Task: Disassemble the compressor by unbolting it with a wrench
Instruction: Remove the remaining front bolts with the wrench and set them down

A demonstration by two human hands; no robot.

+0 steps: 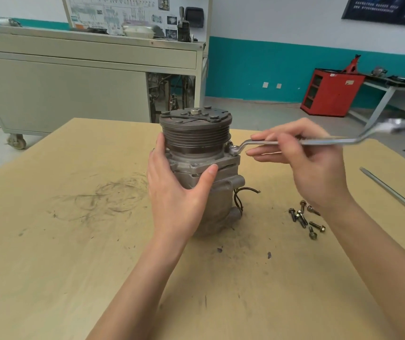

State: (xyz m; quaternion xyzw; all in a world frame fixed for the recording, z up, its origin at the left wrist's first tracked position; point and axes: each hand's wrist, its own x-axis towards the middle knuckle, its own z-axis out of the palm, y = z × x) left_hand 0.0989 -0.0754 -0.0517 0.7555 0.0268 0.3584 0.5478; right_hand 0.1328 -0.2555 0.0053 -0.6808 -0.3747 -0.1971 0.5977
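- My left grip (177,192) wraps the compressor (196,141), which stands upright on the desk (49,241).
- My right grip (314,165) pinches the wrench (260,142); its handle runs rightward from the bolt (231,146) on the compressor's right side.

The desk (49,241) is showing a pale tan top, marked with dark grey scribbly smudges and a few small specks. The compressor (223,195) is showing dull grey metal, and its pulley (194,138) is looking darker, a grey-brown ringed with fine parallel grooves. The wrench (331,142) is gleaming bright silver. The loose bolts (304,219) are looking dark with a brassy tinge. The wires (245,189) are showing black. The screwdriver (392,192) is showing a grey shaft and a red-orange handle. Behind, the wall (294,25) is showing white above a teal band, the cabinet (331,94) is glowing red, and the cart (61,94) is looking pale grey-beige.
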